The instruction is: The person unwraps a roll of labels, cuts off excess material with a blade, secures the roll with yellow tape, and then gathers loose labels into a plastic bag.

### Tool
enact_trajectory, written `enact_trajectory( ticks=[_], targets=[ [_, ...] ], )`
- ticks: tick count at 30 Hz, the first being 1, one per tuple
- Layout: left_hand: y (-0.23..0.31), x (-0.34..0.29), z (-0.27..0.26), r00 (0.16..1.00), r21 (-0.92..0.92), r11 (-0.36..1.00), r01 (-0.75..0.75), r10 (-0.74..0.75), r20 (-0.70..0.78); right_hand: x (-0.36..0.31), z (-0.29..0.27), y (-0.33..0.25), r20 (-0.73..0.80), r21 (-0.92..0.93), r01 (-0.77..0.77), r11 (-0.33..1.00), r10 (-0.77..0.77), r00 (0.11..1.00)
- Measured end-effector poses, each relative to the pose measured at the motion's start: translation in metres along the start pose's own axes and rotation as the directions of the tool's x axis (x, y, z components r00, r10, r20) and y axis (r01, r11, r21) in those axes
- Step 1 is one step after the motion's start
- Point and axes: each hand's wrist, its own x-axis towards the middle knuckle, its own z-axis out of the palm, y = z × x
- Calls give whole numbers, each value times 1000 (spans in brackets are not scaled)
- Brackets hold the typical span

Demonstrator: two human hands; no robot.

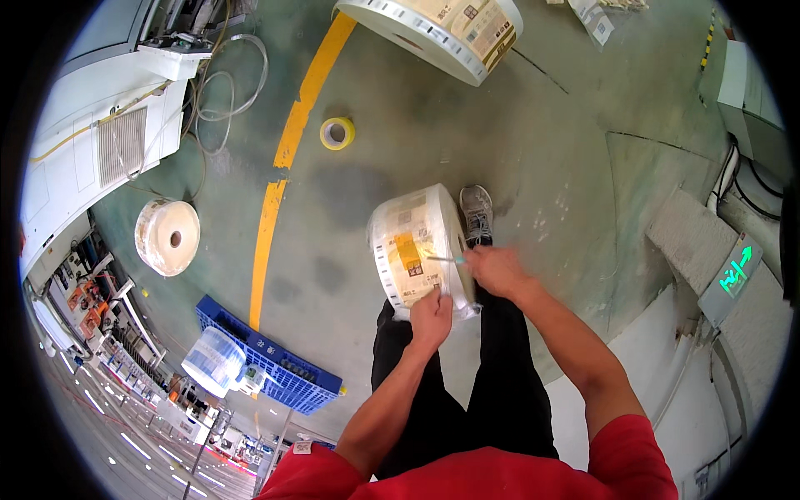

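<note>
In front of my legs stands a large roll of printed label material (404,218), wrapped in clear film with a piece of yellow tape (407,251) stuck on its printed side. My left hand (432,317) is closed against the roll's near side, pinching what looks like the clear wrap; the fingertips are partly hidden. Slightly blurred, my right hand (496,268) grips a slim tool (446,259) with a thin shaft or blade and a teal part. The tool points left across the roll's upper edge. Its exact kind is unclear.
Another large roll (417,42) lies beyond, and a smaller roll (167,237) sits left. A yellow tape roll (337,133) is near the yellow floor line (293,132). A blue pallet (292,375) holds a wrapped roll (214,360). Hoses (229,108) hang by the white machine.
</note>
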Motion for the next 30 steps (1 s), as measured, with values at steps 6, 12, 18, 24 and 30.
enact_trajectory(
  ticks=[6,12,18,24,30],
  targets=[
    [-36,-89,-31,903,-95,994,46,-1,429,-48,-29,47,-172,282,-166,945,220,960],
    [-70,30,-58,979,-32,990,139,-142,-146,93,-180,38,-687,229,46,972,127,716],
    [-128,51,-8,826,-255,944,210,-311,-470,253,-314,11,-787,-176,-44,983,-114,606],
    [-121,58,5,852,-444,888,122,-323,-412,340,-344,13,-736,-460,-160,873,-274,619],
    [-123,69,4,809,-351,919,182,-342,-477,335,-349,5,-783,-525,-305,794,-312,538]
  ],
)
